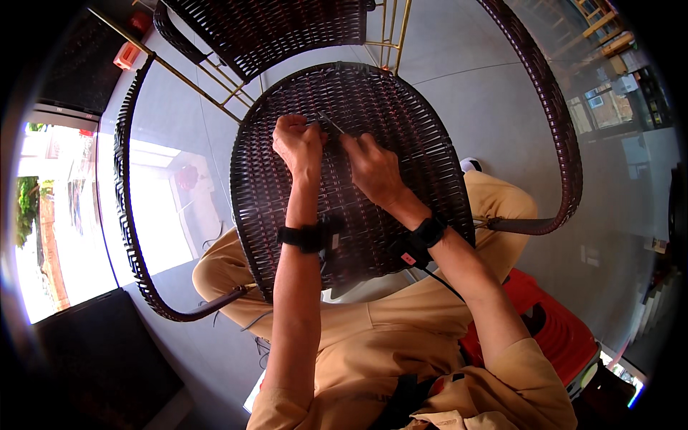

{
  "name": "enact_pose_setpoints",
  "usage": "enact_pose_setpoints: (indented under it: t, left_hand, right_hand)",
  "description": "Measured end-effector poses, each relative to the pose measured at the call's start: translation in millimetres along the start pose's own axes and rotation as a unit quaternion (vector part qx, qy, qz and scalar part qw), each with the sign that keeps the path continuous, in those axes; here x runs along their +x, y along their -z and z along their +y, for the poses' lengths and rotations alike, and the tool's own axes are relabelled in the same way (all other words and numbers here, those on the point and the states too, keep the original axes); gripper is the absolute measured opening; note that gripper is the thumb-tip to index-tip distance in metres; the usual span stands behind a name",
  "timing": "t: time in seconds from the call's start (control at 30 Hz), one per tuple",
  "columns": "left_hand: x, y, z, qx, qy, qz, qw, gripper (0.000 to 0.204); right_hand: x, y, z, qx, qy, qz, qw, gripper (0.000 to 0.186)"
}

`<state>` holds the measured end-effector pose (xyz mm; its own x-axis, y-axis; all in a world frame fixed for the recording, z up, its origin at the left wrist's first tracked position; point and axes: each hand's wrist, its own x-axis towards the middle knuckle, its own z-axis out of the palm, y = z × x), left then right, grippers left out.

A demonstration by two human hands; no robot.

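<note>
In front of me is a dark brown woven wicker chair, its rounded seat (344,215) facing up. Over the upper half of the seat, my left hand (298,145) is closed in a pinch, and what its fingers hold is too small to make out. Beside it, my right hand (374,168) is closed around a thin metal tool (330,122). The tool's slim shaft points up and left toward the left fingertips, close to the weave. Its exact kind and its handle are hidden by the fingers.
The wicker-wrapped armrest loops, left (123,179) and right (562,122), curve around the seat. Bare gold metal rods (208,82) run at the upper left. Beyond the seat stands a woven panel (272,32). A red plastic stool (552,330) is at my lower right.
</note>
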<state>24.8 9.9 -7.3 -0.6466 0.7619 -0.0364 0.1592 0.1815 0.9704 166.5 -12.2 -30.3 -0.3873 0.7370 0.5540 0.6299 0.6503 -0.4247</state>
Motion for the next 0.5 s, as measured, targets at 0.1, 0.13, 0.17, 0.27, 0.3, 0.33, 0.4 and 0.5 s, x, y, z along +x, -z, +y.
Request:
enact_pose_setpoints:
  t: [0.1,0.13,0.17,0.27,0.3,0.33,0.4,0.5]
  left_hand:
    - [-0.9,-1.2,0.6,0.005,0.003,0.002,1.0,0.017]
    - [-0.6,-1.4,0.7,0.011,0.003,0.001,1.0,0.017]
    - [-0.1,-0.7,-1.0,0.011,0.002,0.002,1.0,0.017]
    - [6.9,3.1,-11.7,0.016,0.006,0.004,1.0,0.018]
    - [11.0,-0.3,-16.9,0.058,-0.011,0.008,0.998,0.018]
    - [15.3,-0.4,-20.2,0.101,-0.029,0.016,0.994,0.018]
    - [23.3,-0.9,-24.7,0.101,-0.024,0.027,0.994,0.019]
    - [22.7,-14.0,-8.0,0.133,-0.028,0.016,0.991,0.018]
  right_hand:
    - [-0.9,-0.4,1.6,0.0,-0.001,0.0,1.0,0.031]
    - [-1.9,-1.6,2.8,0.0,-0.001,-0.006,1.0,0.037]
    - [-2.8,-2.8,3.4,0.0,0.0,-0.011,1.0,0.043]
    - [-0.4,-5.2,-3.8,-0.019,0.0,0.0,1.0,0.045]
    - [-0.9,-5.4,-2.4,-0.032,-0.001,0.001,1.0,0.045]
    - [-0.5,-8.0,-4.5,-0.033,-0.002,0.001,0.999,0.041]
    - [1.6,-8.7,-6.3,-0.038,-0.003,0.005,0.999,0.038]
    - [1.5,-2.5,1.8,-0.046,-0.021,-0.03,0.998,0.044]
